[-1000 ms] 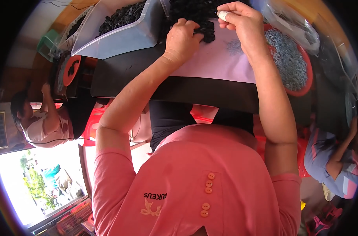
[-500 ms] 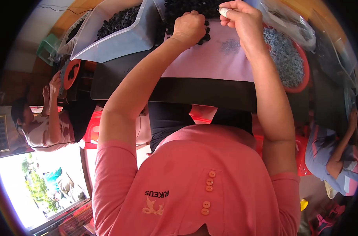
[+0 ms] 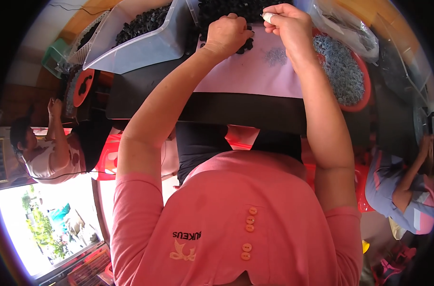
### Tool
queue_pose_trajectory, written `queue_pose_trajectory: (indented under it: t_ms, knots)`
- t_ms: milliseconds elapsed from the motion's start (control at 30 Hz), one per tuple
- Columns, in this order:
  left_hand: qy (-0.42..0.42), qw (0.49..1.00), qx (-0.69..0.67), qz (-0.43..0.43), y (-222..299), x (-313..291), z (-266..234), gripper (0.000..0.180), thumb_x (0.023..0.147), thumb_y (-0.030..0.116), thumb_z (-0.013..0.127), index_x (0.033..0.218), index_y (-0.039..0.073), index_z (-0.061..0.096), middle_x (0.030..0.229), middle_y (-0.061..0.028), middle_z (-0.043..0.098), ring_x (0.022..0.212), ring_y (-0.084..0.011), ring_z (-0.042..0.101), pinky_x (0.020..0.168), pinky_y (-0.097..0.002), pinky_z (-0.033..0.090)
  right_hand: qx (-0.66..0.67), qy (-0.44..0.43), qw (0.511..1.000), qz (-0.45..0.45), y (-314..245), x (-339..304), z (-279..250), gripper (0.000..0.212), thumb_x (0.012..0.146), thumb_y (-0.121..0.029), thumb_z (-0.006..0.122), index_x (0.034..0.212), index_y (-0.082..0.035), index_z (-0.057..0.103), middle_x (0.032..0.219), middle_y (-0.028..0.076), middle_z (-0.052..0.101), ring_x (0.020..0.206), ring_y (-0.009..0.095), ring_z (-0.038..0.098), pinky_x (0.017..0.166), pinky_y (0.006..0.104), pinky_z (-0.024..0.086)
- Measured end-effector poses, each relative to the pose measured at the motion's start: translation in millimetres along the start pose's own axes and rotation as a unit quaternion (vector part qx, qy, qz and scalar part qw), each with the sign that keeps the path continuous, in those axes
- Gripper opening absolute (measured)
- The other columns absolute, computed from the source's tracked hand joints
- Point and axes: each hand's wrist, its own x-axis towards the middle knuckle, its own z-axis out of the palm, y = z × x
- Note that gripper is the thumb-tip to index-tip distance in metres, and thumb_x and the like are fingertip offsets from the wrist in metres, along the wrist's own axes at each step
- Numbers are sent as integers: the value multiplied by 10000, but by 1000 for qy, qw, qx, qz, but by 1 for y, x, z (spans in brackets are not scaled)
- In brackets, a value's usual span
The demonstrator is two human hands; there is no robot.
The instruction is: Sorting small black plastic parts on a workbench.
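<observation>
Covering part of a cluster of small black pieces (image 3: 248, 46), the left hand (image 3: 227, 33) is positioned palm down, back of the hand upward, fingers curled and partly closed. Its fingertips are hidden from the head view; whether it grips any of the pieces cannot be told. The cluster lies on a pink sheet (image 3: 255, 78), and a larger black heap (image 3: 226, 8) extends behind the hand to the upper edge of the view.

The right hand (image 3: 291, 24) is raised to the right of the left hand and well apart from it. Its thumb and index fingertip are drawn together in a pinch on a small item (image 3: 262, 15), too small to identify. A white wrap (image 3: 268, 18) encircles the thumb.

A thin scatter of grey-blue bits (image 3: 275, 56) lies on the sheet, left of the right wrist. Beside the right forearm, a round red basin (image 3: 366, 90) contains a deep fill of similar bits. A clear plastic bag (image 3: 353, 38) lies just behind the basin.

Left of the sheet, a translucent plastic bin (image 3: 150, 55) stands on the dark table (image 3: 145, 95) and contains more black pieces. A co-worker (image 3: 57, 159) sits at far left; another co-worker (image 3: 400, 190) is at far right.
</observation>
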Motion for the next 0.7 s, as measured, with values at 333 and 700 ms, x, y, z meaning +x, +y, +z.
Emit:
queue_pose_trajectory:
  t_ms: [333,700]
  knots:
    - [-175,982,-24,-74,4,26,-8,272,710,286,780,856,62,727,842,-108,703,788,-263,677,685,-386,540,-94,36,995,11,1,-1,-4,147,848,-77,630,970,-31,698,798,29,676,699,98,621,666,223,456]
    - [-64,723,-611,-316,-3,-13,-36,174,872,149,707,929,-14,684,760,-72,626,637,-124,566,523,-254,445,-52,-44,998,-11,9,-10,11,144,865,-52,618,986,-25,691,824,32,676,712,92,612,658,210,455]
